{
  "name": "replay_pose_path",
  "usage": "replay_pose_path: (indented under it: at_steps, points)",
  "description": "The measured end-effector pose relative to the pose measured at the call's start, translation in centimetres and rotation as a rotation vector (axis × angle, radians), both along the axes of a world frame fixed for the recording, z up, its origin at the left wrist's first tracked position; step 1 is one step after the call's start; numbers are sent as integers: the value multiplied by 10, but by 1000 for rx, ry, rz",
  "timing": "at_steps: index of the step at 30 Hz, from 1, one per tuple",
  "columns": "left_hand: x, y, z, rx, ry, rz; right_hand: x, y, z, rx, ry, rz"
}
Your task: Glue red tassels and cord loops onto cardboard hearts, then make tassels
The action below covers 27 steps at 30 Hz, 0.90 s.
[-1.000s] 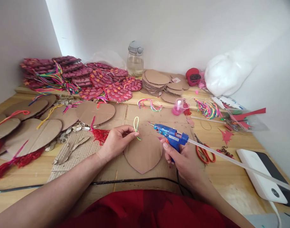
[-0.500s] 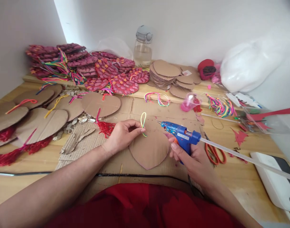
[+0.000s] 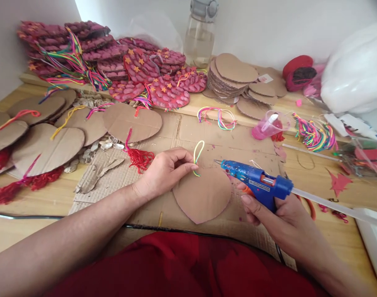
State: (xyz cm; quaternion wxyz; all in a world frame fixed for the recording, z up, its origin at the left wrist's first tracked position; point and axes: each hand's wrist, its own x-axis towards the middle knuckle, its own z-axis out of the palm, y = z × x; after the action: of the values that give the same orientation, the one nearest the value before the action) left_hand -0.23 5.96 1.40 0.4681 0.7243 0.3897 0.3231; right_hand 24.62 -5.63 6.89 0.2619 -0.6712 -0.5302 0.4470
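Pinched between thumb and fingertips of my left hand (image 3: 172,171) is a loop of yellow-green cord (image 3: 199,149), standing up at the top of a heart-shaped cardboard piece (image 3: 203,198). The cord's lower ends touch the cardboard. My right hand (image 3: 275,218) is wrapped round the handle of a blue hot glue gun (image 3: 256,177), with a long clear glue stick (image 3: 333,204) sticking out of its back. The gun's nozzle points left, a short way right of the cord and apart from it.
Cardboard hearts with cords and red tassels (image 3: 140,156) lie at the left. Behind are decorated pink hearts (image 3: 166,90), a water bottle (image 3: 200,41) and stacked cardboard hearts (image 3: 236,68). A pink cup (image 3: 265,126) and cord bundle (image 3: 318,134) sit right. A black cable (image 3: 176,231) crosses the front.
The view has shifted, so the things behind sit higher and those at right lie further right. Both hands keep their holds; the glue gun is slightly farther from the cord.
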Motion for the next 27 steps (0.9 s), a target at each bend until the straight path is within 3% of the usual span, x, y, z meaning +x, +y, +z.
replay_pose_path:
  at_steps: [5, 16, 27]
  points:
    - [-1, -1, 0, 71, -28, -42, 1, 1, -2, 18, -135, 99]
    - [0, 0, 4, 103, -3, -85, 1, 2, 0, 127, -143, 200]
    - [-4, 3, 11, 67, 35, -208, 4, 0, -4, 51, -152, 210]
